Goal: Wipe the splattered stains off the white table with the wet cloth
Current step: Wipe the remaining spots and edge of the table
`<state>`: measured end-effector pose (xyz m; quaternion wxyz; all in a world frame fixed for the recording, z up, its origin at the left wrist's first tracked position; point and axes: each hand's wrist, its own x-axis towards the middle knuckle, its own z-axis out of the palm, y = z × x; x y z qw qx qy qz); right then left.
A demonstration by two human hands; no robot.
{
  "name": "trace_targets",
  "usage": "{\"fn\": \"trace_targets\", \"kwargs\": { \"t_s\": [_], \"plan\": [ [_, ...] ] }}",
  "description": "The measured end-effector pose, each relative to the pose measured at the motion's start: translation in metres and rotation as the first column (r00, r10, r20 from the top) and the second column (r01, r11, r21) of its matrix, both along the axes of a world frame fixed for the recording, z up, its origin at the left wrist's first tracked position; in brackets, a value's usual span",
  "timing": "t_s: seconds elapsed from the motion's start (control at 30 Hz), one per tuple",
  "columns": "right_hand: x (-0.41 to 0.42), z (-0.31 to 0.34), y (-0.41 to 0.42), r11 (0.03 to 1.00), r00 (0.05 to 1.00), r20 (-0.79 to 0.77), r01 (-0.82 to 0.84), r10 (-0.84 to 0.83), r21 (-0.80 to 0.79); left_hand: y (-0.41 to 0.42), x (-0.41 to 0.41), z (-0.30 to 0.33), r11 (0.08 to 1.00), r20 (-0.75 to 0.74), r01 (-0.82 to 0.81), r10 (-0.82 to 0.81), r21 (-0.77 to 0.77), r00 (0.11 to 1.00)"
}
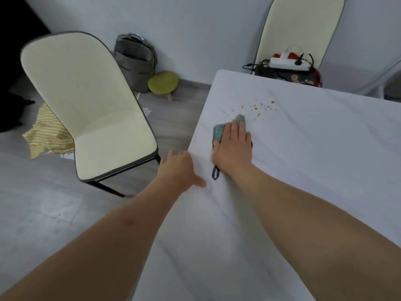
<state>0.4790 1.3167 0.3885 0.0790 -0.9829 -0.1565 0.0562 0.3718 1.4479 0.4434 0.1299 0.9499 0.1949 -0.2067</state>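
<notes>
1. I see my right hand (233, 146) lying flat on the cloth (219, 132), pressing it down on the white table (314, 170).
2. The fingers (236, 129) of that hand are straight and close together. They are not curled around the cloth.
3. The cloth is blue-green and sits under my palm and fingers. One corner sticks out past my fingertips, and another part shows to the left of my fingers.
4. A dark loop (215, 173) of the cloth pokes out by my wrist.
5. The stains (258, 108) are small yellow and grey dots. They lie on the table just past the cloth's far corner, up and to the right of my fingertips. The nearest dots are just beside the cloth.
6. My left hand (181, 168) rests on the left edge of the table, near my right hand. Its thumb lies on the tabletop. Its fingers reach over the edge, and I cannot tell if they curl under it. It holds nothing that I can see.
7. A cream chair (86, 101) stands on the floor to the left of the table.
8. A grey backpack (134, 61) leans by the wall, with a small green stool (163, 81) just beside it.
9. A white power strip (289, 63) sits on a dark bag past the far end of the table.
</notes>
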Motion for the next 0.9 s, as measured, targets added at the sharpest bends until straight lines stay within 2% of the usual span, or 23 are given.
{"fn": "trace_targets", "kwargs": {
  "t_s": [0.13, 0.2, 0.3, 0.37, 0.43, 0.47, 0.53, 0.57, 0.63, 0.7, 0.77, 0.8, 0.83, 0.87, 0.9],
  "plan": [
    [-0.027, -0.002, 0.042, 0.972, 0.972, -0.023, -0.235, 0.235, -0.006, 0.001, -0.016, -0.011, 0.992, 0.097, -0.104, 0.097, 0.068, 0.99],
    [-0.034, 0.0, 0.049, 0.948, 0.948, -0.013, -0.317, 0.317, -0.013, 0.003, -0.03, -0.014, 0.988, 0.17, -0.149, 0.14, 0.037, 0.975],
    [-0.034, -0.001, 0.05, 0.891, 0.892, 0.016, -0.452, 0.451, 0.039, 0.016, -0.045, -0.011, 0.965, 0.183, -0.189, 0.221, -0.18, 0.958],
    [-0.041, 0.0, 0.048, 0.809, 0.816, 0.022, -0.576, 0.577, 0.118, 0.026, -0.048, -0.005, 0.918, 0.17, -0.222, 0.288, -0.329, 0.942],
    [-0.054, 0.006, 0.05, 0.778, 0.792, -0.02, -0.594, 0.61, 0.205, 0.035, -0.045, 0.001, 0.871, 0.211, -0.225, 0.342, -0.437, 0.916],
    [-0.059, 0.014, 0.051, 0.798, 0.821, -0.057, -0.532, 0.568, 0.282, 0.039, -0.043, 0.002, 0.858, 0.236, -0.216, 0.356, -0.467, 0.904],
    [-0.061, 0.035, 0.047, 0.833, 0.894, -0.203, -0.26, 0.399, 0.489, 0.045, -0.038, 0.006, 0.847, 0.288, -0.158, 0.34, -0.508, 0.895],
    [-0.057, 0.043, 0.042, 0.802, 0.916, -0.252, -0.112, 0.312, 0.586, 0.046, -0.036, 0.008, 0.837, 0.306, -0.133, 0.336, -0.531, 0.891],
    [-0.043, 0.054, 0.028, 0.716, 0.949, -0.263, 0.062, 0.174, 0.696, 0.044, -0.031, 0.012, 0.817, 0.316, -0.095, 0.324, -0.569, 0.892],
    [-0.021, 0.056, 0.008, 0.715, 0.959, -0.282, 0.17, 0.04, 0.678, 0.04, -0.028, 0.015, 0.82, 0.278, -0.092, 0.294, -0.565, 0.914],
    [0.003, 0.052, -0.02, 0.765, 0.932, -0.291, 0.348, -0.217, 0.542, 0.036, -0.025, 0.017, 0.842, 0.236, -0.097, 0.256, -0.53, 0.937],
    [0.012, 0.05, -0.033, 0.776, 0.908, -0.234, 0.418, -0.346, 0.473, 0.036, -0.023, 0.016, 0.857, 0.214, -0.094, 0.231, -0.507, 0.949],
    [0.018, 0.05, -0.044, 0.801, 0.91, -0.113, 0.406, -0.399, 0.44, 0.037, -0.022, 0.014, 0.877, 0.192, -0.08, 0.191, -0.473, 0.963],
    [0.021, 0.047, -0.052, 0.857, 0.942, 0.028, 0.291, -0.333, 0.426, 0.039, -0.021, 0.012, 0.903, 0.164, -0.051, 0.133, -0.426, 0.977],
    [0.022, 0.043, -0.053, 0.922, 0.979, 0.114, 0.118, -0.171, 0.37, 0.043, -0.022, 0.009, 0.929, 0.137, 0.006, 0.048, -0.37, 0.989]
  ]
}}
